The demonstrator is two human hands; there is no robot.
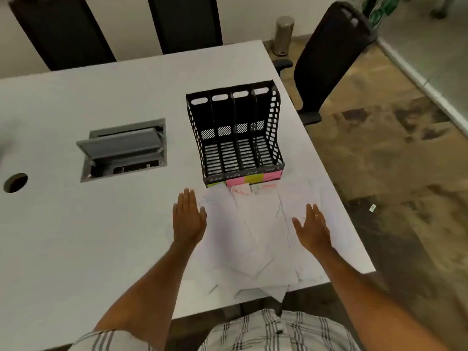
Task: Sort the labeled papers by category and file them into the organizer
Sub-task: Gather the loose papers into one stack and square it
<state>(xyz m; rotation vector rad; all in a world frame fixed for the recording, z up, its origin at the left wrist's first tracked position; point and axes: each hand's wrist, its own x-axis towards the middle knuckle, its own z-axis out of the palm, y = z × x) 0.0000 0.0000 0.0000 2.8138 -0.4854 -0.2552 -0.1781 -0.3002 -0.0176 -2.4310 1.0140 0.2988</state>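
Note:
A loose spread of white papers (249,231) lies on the white table (101,224) near its front right corner, some with red handwriting at their far ends. Behind them stands a black mesh organizer (234,133) with several empty slots and green, pink and yellow sticky labels (250,179) along its front lip. My left hand (188,217) hovers flat at the papers' left edge, fingers together, holding nothing. Over the right side of the papers, my right hand (312,229) is spread flat and empty, with a ring on one finger.
A grey cable hatch (122,150) with its lid raised is set into the table left of the organizer, and a round cable hole (15,182) sits at the far left. A black office chair (329,59) stands past the table's right edge. A metal bin (284,35) stands by the wall.

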